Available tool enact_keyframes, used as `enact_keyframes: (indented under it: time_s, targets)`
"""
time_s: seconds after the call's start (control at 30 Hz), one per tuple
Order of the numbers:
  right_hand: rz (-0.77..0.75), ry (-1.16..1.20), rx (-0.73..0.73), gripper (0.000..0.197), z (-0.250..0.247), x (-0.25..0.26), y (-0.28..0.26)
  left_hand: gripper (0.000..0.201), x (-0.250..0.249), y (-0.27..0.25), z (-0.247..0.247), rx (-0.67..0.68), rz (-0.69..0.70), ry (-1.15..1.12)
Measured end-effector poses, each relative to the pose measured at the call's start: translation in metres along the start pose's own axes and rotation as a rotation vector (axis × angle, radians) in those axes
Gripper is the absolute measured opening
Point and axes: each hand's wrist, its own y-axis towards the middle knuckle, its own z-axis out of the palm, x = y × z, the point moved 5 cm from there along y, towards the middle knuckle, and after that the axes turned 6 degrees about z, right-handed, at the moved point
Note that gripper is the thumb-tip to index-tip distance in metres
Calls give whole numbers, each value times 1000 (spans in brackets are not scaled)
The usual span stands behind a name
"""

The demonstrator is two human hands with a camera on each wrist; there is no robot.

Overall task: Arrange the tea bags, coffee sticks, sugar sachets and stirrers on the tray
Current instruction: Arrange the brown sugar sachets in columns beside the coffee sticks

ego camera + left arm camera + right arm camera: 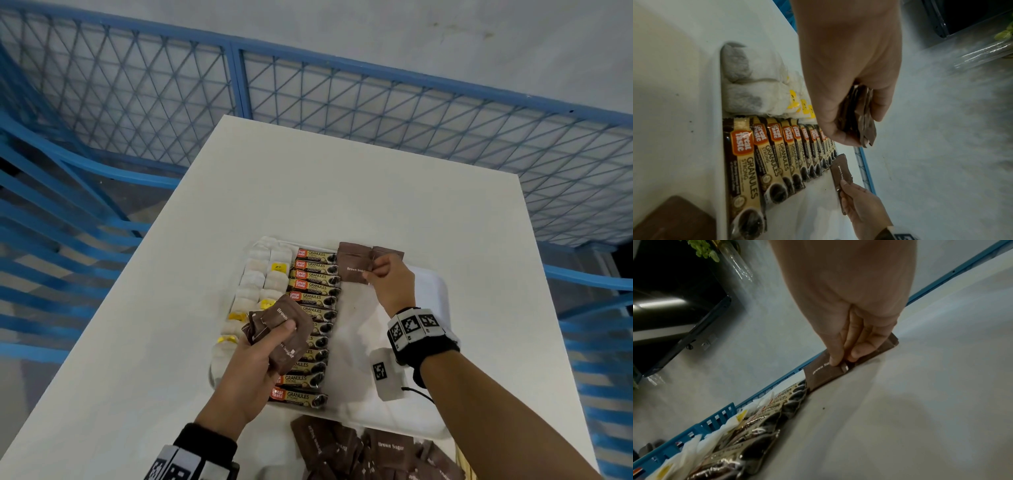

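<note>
A white tray (431,284) holds two columns of tea bags (255,281) on the left and a column of coffee sticks (313,298) beside them. At the tray's far end, right of the sticks, lie brown sugar sachets (352,263). My right hand (376,272) pinches the near edge of the sugar sachet (824,374) there. My left hand (274,337) hovers over the coffee sticks (748,162) and grips a bundle of brown sugar sachets (863,123). No stirrers show clearly.
A heap of loose brown sugar sachets (370,452) lies on the white table (308,192) at its near edge, below the tray. A blue mesh fence (376,102) surrounds the table. The tray's right half (359,342) is bare.
</note>
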Motion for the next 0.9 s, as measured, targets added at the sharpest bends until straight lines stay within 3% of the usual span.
enact_keyframes:
  time_s: [0.3, 0.43, 0.5, 0.6, 0.73, 0.9]
  targets:
    - [-25, -75, -26, 26, 0, 3, -3, 22, 1, 0, 2, 3, 3, 30]
    - [-94, -30, -25, 18, -1, 18, -23, 21, 0, 0, 5, 25, 16, 39]
    - [-135, -33, 61, 15, 4, 30, -42, 21, 0, 0, 5, 36, 24, 39]
    - [-151, -50, 336, 25, 19, 40, -78, 22, 2, 0, 6, 54, 33, 44]
    - [-77, 186, 674, 18, 29, 45, -126, 25, 1, -3, 9, 96, 47, 81]
    - [-55, 345, 717, 10, 23, 38, -136, 30, 4, -6, 7, 103, 55, 90]
